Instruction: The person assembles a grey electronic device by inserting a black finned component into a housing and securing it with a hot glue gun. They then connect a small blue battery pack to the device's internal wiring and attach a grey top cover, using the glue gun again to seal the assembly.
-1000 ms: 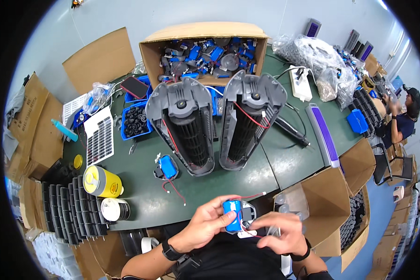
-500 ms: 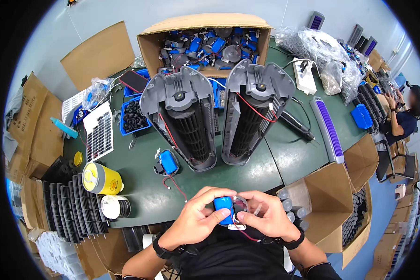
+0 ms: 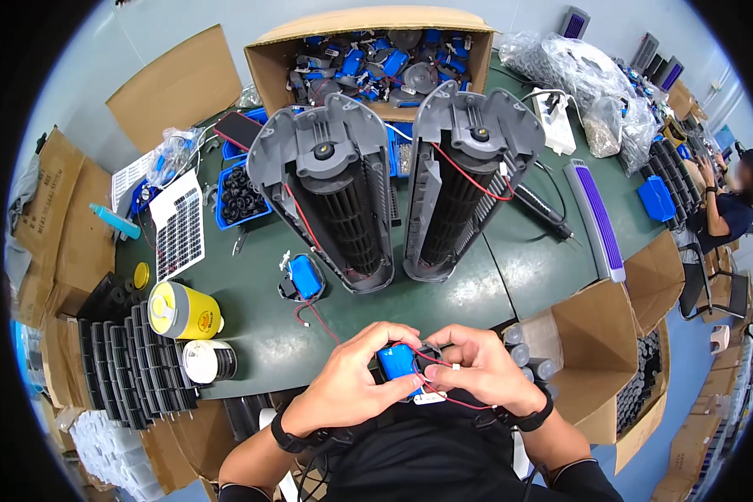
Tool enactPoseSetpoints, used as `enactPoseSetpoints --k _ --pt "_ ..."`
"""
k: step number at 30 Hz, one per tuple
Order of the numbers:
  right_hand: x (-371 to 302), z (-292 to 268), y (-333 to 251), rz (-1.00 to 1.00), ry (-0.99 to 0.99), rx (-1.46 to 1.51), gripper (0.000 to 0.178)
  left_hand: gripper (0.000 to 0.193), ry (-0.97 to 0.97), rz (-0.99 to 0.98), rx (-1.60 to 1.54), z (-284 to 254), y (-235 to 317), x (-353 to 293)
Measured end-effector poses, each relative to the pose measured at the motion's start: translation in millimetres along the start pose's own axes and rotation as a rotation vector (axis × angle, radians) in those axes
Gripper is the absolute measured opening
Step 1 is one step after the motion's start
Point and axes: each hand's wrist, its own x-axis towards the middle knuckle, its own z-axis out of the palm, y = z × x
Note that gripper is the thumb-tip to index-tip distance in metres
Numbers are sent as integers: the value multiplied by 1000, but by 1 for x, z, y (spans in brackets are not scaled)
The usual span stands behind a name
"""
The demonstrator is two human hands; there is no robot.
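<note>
At the table's near edge, my left hand is closed round a part with a blue-wrapped battery pack and a dark round base, partly hidden by my fingers. Thin red wires with a white plug trail from it. Thumb and fingers of my right hand pinch the wires close to the pack. A similar blue battery part lies on the table ahead of my left hand, its red lead curling toward me. Beyond stand two grey fan housings with black cylindrical rotors, untouched.
A cardboard box of blue battery parts stands at the back. Blue bins, a yellow jug and stacked black rotors are left. An electric screwdriver, purple-grilled unit and open cartons are right. A co-worker sits far right.
My right fingers have shifted onto the red wires, which now loop up with the white plug between my hands. The battery pack has tilted slightly. The view has shifted a little.
</note>
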Motion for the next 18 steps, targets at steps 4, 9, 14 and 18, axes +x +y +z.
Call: enactPoseSetpoints --k 4,9,14,18 --pt "1 -6 -1 64 -115 174 36 30 10 24 -98 3 0 0" --pt "2 0 0 39 -61 117 35 15 104 107 22 7 5 3" --pt "2 11 9 -64 45 99 32 16 414 292 82 19 -7 5" --pt "2 24 11 -162 133 26 32 18 630 198 -157 25 -5 -2"
